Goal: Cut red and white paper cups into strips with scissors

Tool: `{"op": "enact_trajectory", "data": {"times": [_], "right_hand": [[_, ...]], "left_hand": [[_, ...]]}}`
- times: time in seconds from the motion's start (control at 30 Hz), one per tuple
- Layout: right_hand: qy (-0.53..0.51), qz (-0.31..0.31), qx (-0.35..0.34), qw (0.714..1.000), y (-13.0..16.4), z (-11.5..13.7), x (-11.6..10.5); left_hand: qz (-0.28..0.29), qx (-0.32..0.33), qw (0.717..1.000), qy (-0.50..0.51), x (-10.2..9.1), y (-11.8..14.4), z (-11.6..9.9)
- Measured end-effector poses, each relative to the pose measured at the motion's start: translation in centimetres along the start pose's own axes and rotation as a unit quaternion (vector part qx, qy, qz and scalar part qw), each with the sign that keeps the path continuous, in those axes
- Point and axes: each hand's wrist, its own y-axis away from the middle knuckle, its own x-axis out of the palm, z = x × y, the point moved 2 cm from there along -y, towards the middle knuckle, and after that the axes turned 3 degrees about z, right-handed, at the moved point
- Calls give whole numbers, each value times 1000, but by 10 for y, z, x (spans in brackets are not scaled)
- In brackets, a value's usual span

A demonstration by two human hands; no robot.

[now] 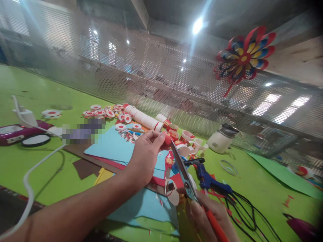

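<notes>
Over the green table (37, 90), we see our left hand (145, 156) reaching forward with thumb and fingers pinched shut on a small red piece of paper (167, 137), held up just above the mess of craft scraps. Our right hand (210, 216) sits low at the bottom edge, closed around the orange handles of a pair of scissors (185, 176), whose blades slant up toward the red piece, the tip almost touching it. Beneath both hands lie sheets of blue paper (111, 148), with red, yellow and brown sheets poking out from under them. Just right of the scissors rests a blue glue gun (209, 181), its black cord (249, 211) trailing off toward the lower right. Behind the left hand, a long stack of white paper cups (142, 118) lies on its side, and near it are scattered many small red-and-white rings (106, 112). Farther right stands a white pot (220, 139) with a dark lid, and a thin ring (228, 167) lies flat in front of it. At the left we see a white cable (27, 181) looping across the table. High on the mesh wall (126, 67) hangs 1 paper pinwheel (243, 57) in red, blue and yellow.
</notes>
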Motion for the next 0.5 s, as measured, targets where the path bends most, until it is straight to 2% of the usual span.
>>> {"op": "enact_trajectory", "data": {"times": [0.17,0.5], "right_hand": [[10,-8,7,1000,-2,-2,-1],[6,21,-10,1000,-2,-11,-3]], "left_hand": [[7,0,1000,-4,0,0,-1],[32,-5,999,-27,-6,-7,-6]]}}
